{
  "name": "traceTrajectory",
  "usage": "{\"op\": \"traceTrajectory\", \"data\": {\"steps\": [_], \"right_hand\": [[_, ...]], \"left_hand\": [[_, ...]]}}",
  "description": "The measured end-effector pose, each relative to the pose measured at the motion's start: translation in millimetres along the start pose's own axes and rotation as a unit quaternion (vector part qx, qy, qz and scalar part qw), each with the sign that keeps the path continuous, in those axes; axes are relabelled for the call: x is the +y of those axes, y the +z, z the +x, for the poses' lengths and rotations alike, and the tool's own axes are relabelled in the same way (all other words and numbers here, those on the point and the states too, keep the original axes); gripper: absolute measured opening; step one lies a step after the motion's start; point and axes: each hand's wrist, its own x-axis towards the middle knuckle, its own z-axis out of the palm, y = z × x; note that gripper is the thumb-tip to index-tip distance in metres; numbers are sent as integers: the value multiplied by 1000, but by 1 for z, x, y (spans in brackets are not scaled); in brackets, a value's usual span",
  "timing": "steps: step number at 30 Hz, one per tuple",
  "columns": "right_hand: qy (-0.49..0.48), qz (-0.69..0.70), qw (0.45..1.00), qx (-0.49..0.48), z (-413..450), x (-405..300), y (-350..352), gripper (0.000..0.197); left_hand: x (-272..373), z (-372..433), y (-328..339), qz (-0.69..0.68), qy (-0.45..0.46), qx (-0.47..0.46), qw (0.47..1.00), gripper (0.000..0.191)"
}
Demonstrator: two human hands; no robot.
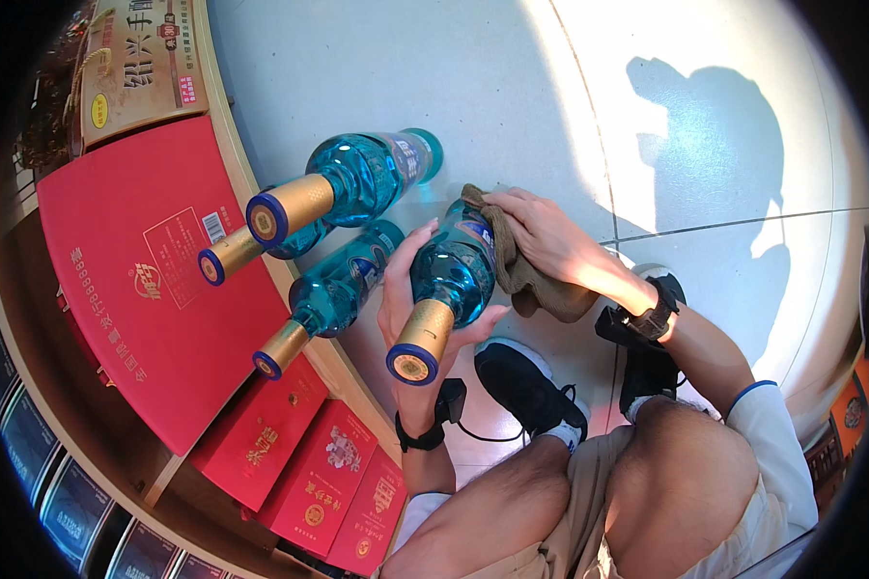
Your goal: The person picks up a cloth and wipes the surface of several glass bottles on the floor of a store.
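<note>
My left hand (403, 289) is wrapped around a blue glass bottle (455, 271) with a gold neck and a dark blue cap, which tilts towards me. With my right hand (543, 235) I press a brown cloth (525, 279) against the bottle's lower side, near its base. Left of it stand several similar bottles on the floor: a large one (358, 177), one partly hidden behind it (300, 240), and a smaller-looking one (337, 289) close to my left hand.
A wooden shelf edge (333, 362) curves along the left. Its shelf holds a large red box (137, 289), several smaller red boxes (264, 434) and a tan carton (145, 72). Dark blue boxes (76, 506) lie lower left. My black shoes (525, 383) rest on the tiled floor (478, 72).
</note>
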Motion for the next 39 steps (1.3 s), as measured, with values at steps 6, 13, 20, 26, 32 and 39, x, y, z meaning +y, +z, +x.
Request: {"op": "traceTrajectory", "data": {"steps": [6, 13, 20, 26, 32, 39], "right_hand": [[2, -18, 1000, 15, -2, 2, 4, 35], [21, -40, 999, 30, -5, 5, 9, 35], [31, -31, 999, 32, -13, 7, 9, 35], [42, -16, 999, 28, -17, 3, 10, 32], [51, 30, 998, 33, -22, 1, 6, 27], [67, 118, 991, -5, -25, 5, 0, 26]], "left_hand": [[1, 0, 1, 16, 7, 5, 1000, 98], [1, 0, 2, 35, 10, 11, 999, 98], [1, -1, 4, 18, -12, 15, 1000, 98], [1, -2, 5, 6, -16, 21, 1000, 98], [-3, -5, 11, -36, -29, 31, 998, 95], [-1, -5, 10, -60, -45, 39, 996, 94]]}}
